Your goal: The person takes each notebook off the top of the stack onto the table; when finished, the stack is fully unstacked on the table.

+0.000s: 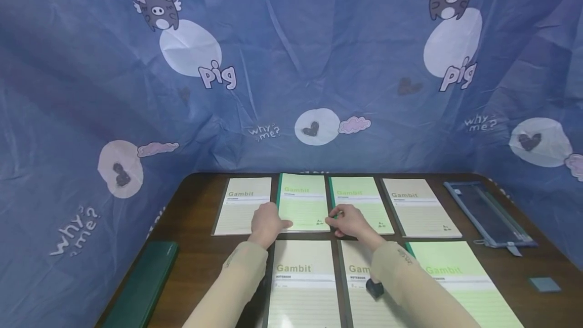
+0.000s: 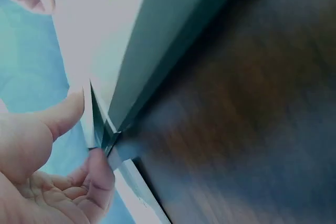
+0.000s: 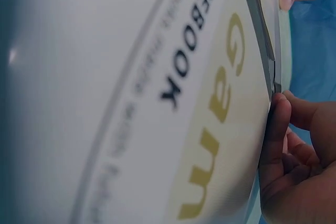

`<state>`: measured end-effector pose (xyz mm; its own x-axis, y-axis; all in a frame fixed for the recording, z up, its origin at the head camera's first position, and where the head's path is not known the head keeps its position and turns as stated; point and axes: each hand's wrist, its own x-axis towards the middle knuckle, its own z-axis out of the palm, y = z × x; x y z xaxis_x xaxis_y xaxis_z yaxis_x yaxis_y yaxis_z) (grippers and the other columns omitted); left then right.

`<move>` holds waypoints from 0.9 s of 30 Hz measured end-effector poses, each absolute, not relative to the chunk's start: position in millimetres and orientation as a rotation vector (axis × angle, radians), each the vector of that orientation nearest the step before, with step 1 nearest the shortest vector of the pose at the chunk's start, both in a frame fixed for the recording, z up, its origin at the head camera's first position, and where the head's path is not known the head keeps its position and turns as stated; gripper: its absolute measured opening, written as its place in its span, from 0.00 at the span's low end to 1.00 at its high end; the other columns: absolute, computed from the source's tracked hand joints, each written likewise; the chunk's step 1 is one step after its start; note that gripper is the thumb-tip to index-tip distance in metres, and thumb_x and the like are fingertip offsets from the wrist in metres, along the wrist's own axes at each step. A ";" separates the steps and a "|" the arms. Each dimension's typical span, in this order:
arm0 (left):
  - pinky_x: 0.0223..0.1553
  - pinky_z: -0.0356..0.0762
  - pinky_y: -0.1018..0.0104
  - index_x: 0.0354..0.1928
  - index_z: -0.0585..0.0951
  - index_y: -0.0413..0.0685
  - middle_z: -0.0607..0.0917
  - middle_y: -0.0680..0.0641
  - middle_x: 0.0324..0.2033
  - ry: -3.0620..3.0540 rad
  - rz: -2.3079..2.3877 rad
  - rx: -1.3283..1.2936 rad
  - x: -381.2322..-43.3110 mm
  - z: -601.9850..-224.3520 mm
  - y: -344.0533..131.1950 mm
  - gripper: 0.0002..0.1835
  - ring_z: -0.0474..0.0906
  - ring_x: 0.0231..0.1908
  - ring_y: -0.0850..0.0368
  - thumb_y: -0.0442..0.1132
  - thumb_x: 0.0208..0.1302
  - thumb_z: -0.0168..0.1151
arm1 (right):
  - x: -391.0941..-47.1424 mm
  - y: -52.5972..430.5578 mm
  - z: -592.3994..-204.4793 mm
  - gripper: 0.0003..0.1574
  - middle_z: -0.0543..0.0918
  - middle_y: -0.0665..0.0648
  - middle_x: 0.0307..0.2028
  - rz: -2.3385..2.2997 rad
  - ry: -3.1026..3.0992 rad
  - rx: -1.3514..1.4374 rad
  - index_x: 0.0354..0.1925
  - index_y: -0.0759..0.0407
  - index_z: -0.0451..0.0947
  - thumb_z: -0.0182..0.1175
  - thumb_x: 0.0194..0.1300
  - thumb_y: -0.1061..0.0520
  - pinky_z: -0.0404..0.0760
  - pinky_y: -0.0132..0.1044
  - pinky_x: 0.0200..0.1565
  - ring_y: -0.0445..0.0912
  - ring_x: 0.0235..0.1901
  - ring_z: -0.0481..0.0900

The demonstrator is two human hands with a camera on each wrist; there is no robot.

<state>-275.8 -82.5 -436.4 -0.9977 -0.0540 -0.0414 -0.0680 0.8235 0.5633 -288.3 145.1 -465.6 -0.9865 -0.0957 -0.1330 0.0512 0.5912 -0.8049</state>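
A pale green Gambit notebook [image 1: 302,201] with a green spine lies in the back row, its front edge at both hands. At its front left corner, my left hand [image 1: 266,220] pinches the edge between thumb and fingers, as the left wrist view shows. My right hand [image 1: 351,221] pinches the front right corner, thumb above the fingers in the head view. Beside it, partly covered by that hand, is another pale green notebook [image 1: 360,199]. A cream notebook [image 1: 246,201] lies left of the left hand. The right wrist view shows a cream cover [image 3: 210,103] close up.
Another cream notebook [image 1: 421,206] ends the back row. In front lie two cream notebooks [image 1: 302,292] [image 1: 360,308] and a green one [image 1: 469,287], partly under the forearms. A mesh zip pouch [image 1: 492,216], a small blue-grey square [image 1: 544,284] and a dark green case [image 1: 141,282] lie at the sides.
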 end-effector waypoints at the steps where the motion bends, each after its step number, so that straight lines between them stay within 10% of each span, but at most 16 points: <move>1: 0.32 0.82 0.58 0.43 0.82 0.29 0.85 0.41 0.28 2.968 0.956 -0.110 -276.7 -436.5 -84.0 0.27 0.82 0.27 0.50 0.44 0.48 0.80 | -288.5 144.2 -465.9 0.16 0.77 0.54 0.19 -1.342 2.660 -0.035 0.47 0.65 0.79 0.66 0.65 0.55 0.80 0.36 0.30 0.43 0.18 0.79; 9: 0.46 0.80 0.48 0.46 0.77 0.28 0.82 0.39 0.33 2.729 1.287 -0.225 -287.6 -433.7 -97.9 0.26 0.82 0.36 0.45 0.39 0.52 0.77 | -289.1 139.3 -470.2 0.17 0.78 0.55 0.21 -1.308 2.670 -0.013 0.47 0.64 0.79 0.68 0.63 0.56 0.77 0.35 0.27 0.44 0.18 0.80; 17: 0.34 0.84 0.62 0.42 0.83 0.30 0.84 0.43 0.30 2.625 1.539 -0.129 -295.5 -435.4 -104.7 0.14 0.82 0.27 0.56 0.38 0.64 0.65 | -288.1 139.1 -470.9 0.17 0.78 0.55 0.22 -1.327 2.662 -0.020 0.47 0.65 0.79 0.68 0.63 0.57 0.78 0.35 0.29 0.44 0.19 0.80; 27: 0.38 0.80 0.57 0.49 0.80 0.28 0.83 0.39 0.37 2.657 1.587 -0.196 -290.6 -428.0 -123.3 0.18 0.82 0.33 0.51 0.38 0.66 0.63 | -290.4 143.2 -467.0 0.19 0.79 0.55 0.23 -1.326 2.658 -0.002 0.49 0.66 0.79 0.69 0.63 0.57 0.80 0.34 0.27 0.43 0.18 0.79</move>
<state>-290.6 -123.3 -428.0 -0.9912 -0.0879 -0.0994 -0.1291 0.4682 0.8741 -290.4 143.2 -467.0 -0.9853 -0.0772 -0.1521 0.0750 0.6044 -0.7932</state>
